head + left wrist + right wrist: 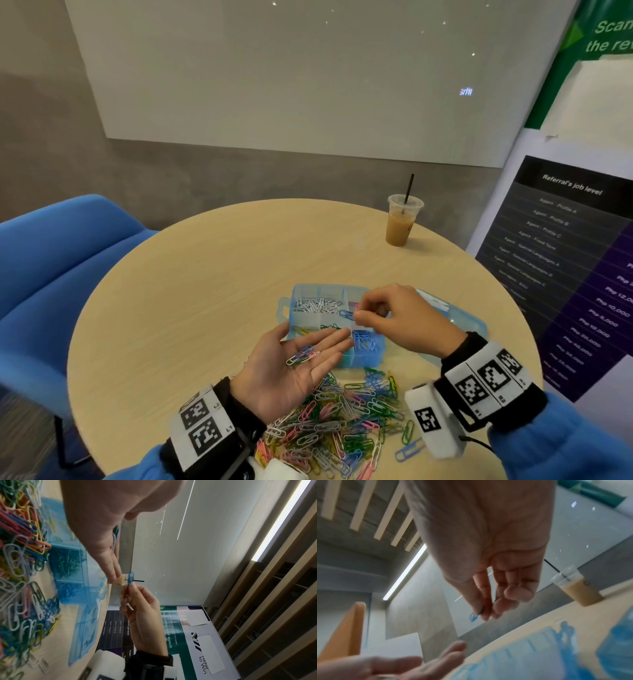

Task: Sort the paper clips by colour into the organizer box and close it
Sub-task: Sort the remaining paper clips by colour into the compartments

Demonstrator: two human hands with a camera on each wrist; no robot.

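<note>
A clear blue organizer box (pixel 303 294) lies open on the round table, with white, green, yellow and blue clips in separate compartments. My left hand (pixel 294 363) is held palm up beside the box, a few mixed clips (pixel 303 354) lying on its straight fingers. My right hand (pixel 376 315) hovers over the box and pinches one blue paper clip (pixel 346 314) (pixel 130 577) (pixel 473 617) between thumb and forefinger. A heap of loose coloured clips (pixel 342 421) (pixel 20 547) lies on the table near me.
The box's open lid (pixel 455 318) spreads to the right of the box. An iced drink cup (pixel 400 219) with a straw stands at the table's far right. A blue chair (pixel 58 260) sits to the left, and a poster board (pixel 561 267) leans at the right.
</note>
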